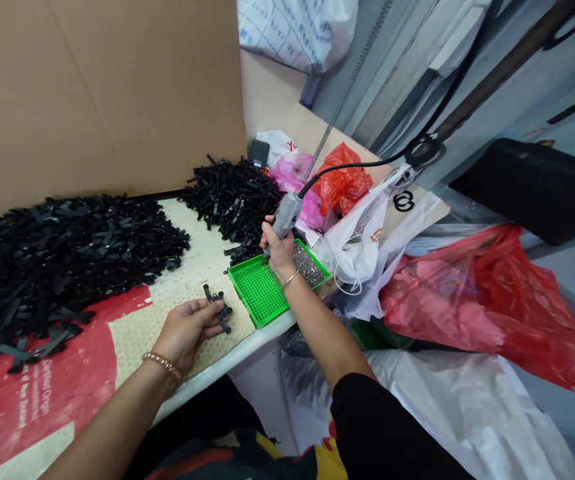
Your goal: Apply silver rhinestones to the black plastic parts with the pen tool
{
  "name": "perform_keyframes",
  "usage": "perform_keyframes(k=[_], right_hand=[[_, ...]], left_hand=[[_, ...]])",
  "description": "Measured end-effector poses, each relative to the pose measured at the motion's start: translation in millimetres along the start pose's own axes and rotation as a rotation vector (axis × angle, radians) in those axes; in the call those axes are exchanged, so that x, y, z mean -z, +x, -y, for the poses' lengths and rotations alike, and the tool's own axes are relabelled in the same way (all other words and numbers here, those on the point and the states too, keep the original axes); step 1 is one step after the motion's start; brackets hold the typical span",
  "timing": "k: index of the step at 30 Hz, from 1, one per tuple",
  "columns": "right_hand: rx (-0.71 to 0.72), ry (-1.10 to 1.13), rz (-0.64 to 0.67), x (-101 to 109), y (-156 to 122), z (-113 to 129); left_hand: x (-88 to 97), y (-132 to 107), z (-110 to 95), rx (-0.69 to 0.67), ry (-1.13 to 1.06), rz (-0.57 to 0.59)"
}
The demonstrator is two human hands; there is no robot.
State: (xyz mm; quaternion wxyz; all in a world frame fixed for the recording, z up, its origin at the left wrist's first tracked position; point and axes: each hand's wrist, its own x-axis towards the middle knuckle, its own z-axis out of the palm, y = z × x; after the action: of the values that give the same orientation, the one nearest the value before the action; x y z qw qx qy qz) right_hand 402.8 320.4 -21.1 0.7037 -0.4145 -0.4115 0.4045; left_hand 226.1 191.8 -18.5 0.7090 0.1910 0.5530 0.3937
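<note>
My left hand (192, 328) pinches small black plastic parts (218, 308) between thumb and fingers, over a beige textured mat (152, 330). Wrapped around a grey electric screwdriver (286, 215), my right hand (278, 250) holds it tilted, with the tip low over a green perforated tray (252, 287). Small shiny metal screws (308, 265) fill the right part of that tray. My right fingers partly hide the tool's lower end, so I cannot tell whether its tip touches anything.
A wide heap of black plastic parts (77, 247) lies on the left, and a smaller black pile (237, 200) stands behind the tray. Red plastic bags (487, 300) and a white bag (357, 247) crowd the right. A black cable (367, 163) runs from the screwdriver to the upper right.
</note>
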Motion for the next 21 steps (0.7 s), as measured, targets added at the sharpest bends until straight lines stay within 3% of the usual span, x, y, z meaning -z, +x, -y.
perform_keyframes(k=[21], right_hand=[[0.025,-0.04,0.037,0.2,-2.5,2.4]], left_hand=[[-0.9,-2.1,-0.2,0.014,-0.004,-0.021]])
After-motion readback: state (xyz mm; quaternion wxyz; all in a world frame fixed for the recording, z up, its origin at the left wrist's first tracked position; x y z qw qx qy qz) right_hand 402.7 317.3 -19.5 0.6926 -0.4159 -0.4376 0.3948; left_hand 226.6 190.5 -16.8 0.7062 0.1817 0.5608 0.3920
